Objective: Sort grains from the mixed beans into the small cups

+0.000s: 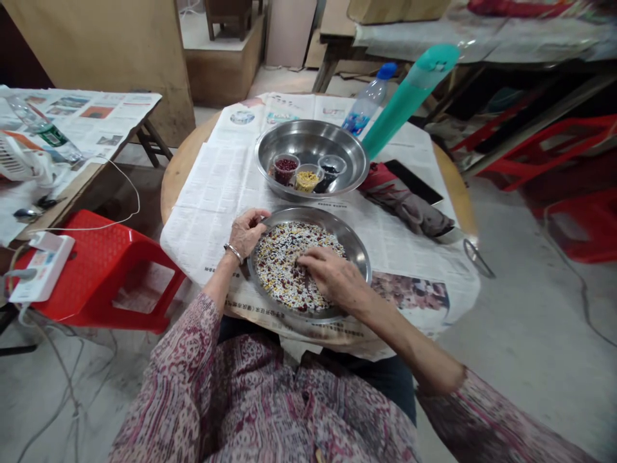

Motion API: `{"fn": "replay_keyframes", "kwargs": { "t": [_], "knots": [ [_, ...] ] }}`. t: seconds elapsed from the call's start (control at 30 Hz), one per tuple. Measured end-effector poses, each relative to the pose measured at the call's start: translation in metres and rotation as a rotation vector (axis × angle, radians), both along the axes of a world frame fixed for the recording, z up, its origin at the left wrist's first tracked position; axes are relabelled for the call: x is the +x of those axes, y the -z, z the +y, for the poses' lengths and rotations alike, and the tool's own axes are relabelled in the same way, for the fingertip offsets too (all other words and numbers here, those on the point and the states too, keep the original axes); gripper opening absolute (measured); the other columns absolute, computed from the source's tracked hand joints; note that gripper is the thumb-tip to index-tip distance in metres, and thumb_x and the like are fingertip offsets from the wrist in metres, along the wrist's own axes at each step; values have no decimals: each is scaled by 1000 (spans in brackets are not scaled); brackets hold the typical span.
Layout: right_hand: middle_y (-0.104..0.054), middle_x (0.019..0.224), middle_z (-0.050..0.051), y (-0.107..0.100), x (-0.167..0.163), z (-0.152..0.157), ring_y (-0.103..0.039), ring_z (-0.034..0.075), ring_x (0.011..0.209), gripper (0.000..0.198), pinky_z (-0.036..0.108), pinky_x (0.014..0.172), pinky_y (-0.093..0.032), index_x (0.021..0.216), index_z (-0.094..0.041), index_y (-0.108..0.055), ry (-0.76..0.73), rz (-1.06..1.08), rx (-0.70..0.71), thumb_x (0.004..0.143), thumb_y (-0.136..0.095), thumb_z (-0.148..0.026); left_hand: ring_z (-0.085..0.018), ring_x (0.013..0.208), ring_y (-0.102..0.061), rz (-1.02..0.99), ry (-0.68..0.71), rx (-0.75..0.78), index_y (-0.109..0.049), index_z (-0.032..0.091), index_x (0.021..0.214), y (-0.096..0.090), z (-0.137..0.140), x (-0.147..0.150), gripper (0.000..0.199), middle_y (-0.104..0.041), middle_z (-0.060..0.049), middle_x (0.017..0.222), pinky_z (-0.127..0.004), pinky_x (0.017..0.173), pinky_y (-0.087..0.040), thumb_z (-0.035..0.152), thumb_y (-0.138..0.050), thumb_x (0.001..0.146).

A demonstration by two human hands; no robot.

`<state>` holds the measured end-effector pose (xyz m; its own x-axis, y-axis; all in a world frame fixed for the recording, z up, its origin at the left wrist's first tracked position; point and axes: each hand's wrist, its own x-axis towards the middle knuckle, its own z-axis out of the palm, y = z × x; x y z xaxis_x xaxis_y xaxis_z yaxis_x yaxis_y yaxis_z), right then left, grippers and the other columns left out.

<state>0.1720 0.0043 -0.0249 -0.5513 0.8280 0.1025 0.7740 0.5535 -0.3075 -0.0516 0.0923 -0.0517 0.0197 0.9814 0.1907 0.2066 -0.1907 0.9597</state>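
A metal basin (357, 247) close to my body holds a mix of white, yellow, dark red and black grains (284, 257). My left hand (247, 233), with a bracelet at the wrist, grips the basin's left rim with bent fingers. Over the middle of the grains, my right hand (332, 273) has its fingertips pinched together at the surface; what lies between them is too small to make out. Just beyond stands a larger metal basin (308, 132) with clear cups of dark red beans (286, 166), yellow grains (307, 180) and black beans (330, 170).
Newspaper (202, 199) covers the round table. Behind the far basin are a blue-capped bottle (369, 96) and a long green tube-shaped object (409, 99). A folded umbrella (409, 199) lies at right. A red stool (106, 270) with a power strip (42, 267) stands at left.
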Motion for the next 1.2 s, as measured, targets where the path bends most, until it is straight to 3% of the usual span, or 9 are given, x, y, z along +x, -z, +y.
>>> {"fn": "replay_keyframes", "kwargs": {
  "t": [0.1,0.2,0.3,0.43,0.57,0.8,0.9,1.03,1.2],
  "knots": [
    [-61,120,12,1,-2,18,-53,26,111,34,40,90,-50,117,-21,-64,144,48,146,89,-47,-11,-9,58,-38,-11,0,-9,-69,17,85,0,0,0,28,-41,7,61,-23,59,-32,2,-56,66],
    [-61,120,10,-1,-11,31,-51,27,111,32,41,94,-48,118,-22,-63,142,62,164,89,-51,-17,-8,57,-38,-12,3,-10,-68,17,85,0,0,0,27,-41,7,61,-23,58,-33,2,-56,65],
    [-59,120,11,-2,-24,41,-50,27,110,33,42,95,-45,114,-20,-64,51,41,102,82,-58,-18,-8,57,-37,-15,0,-11,-69,17,85,0,0,0,27,-41,7,61,-23,58,-33,3,-56,66],
    [-61,91,7,-4,-33,46,-53,20,86,18,32,80,-44,83,-18,-65,-59,27,-94,74,-54,-7,-8,58,-38,-2,2,4,-69,18,86,1,0,-1,27,-43,6,62,-24,59,-34,4,-56,66],
    [-59,75,2,-12,-26,25,-52,14,72,17,27,70,-39,70,-18,-61,-105,68,-279,72,-52,-3,-9,59,-40,9,-2,14,-69,18,86,3,0,0,28,-44,6,63,-24,60,-35,3,-56,65],
    [-64,97,6,-13,-9,-26,-60,17,90,24,29,80,-48,93,-21,-67,-219,103,-304,82,-53,-6,-8,60,-41,19,1,9,-69,18,87,3,1,0,30,-44,6,63,-23,62,-36,2,-56,65],
    [-64,99,7,-6,-1,-18,-60,20,95,27,32,81,-50,97,-22,-68,-114,25,-156,84,-50,-7,-8,59,-40,18,-5,7,-69,18,86,1,0,0,29,-44,7,62,-23,60,-35,2,-57,65],
    [-64,101,11,2,16,4,-60,24,96,27,36,82,-51,99,-20,-69,166,-20,75,85,-48,-9,-9,58,-39,-1,-9,-15,-69,17,85,-1,-1,0,27,-44,7,61,-23,58,-34,4,-57,65],
    [-64,99,10,12,20,14,-62,24,87,26,37,78,-51,110,-19,-65,309,19,93,88,-54,-27,-8,57,-39,-9,-11,-16,-69,17,84,-3,-1,0,27,-42,7,60,-22,57,-34,3,-56,65]
  ]
}}
